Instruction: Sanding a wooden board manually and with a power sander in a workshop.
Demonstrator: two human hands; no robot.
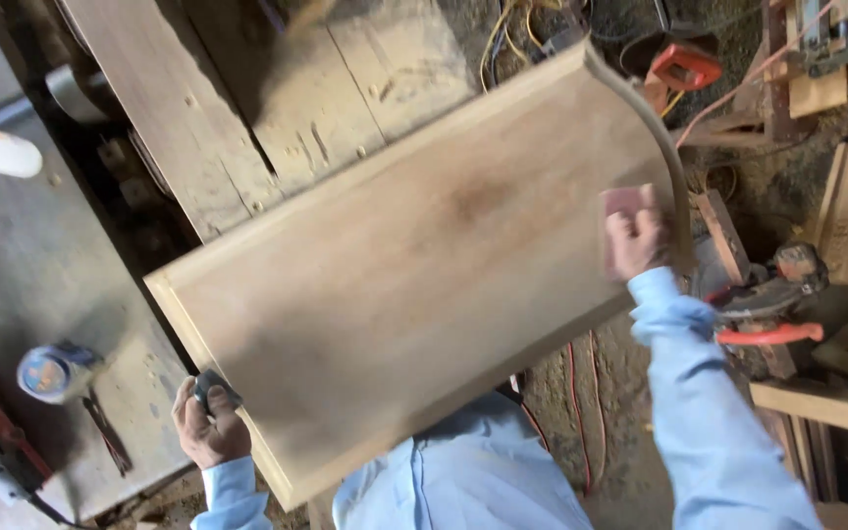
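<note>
Two hands on a pale wooden panel (414,285) with a curved end.
Right hand (637,240) presses a reddish sanding block (622,204) flat; left hand (208,424) is closed around a small dark pad (213,388) at the panel's edge.

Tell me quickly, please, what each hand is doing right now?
Left hand: closed on a small dark block at the wooden panel edge.
Right hand: pressing a pink sanding pad on the panel.

Large pale wooden panel with arched end (414,285) between both hands.
Left hand (210,427) at near corner; right hand (637,238) on arched end, round tape roll (51,372) left.
</note>
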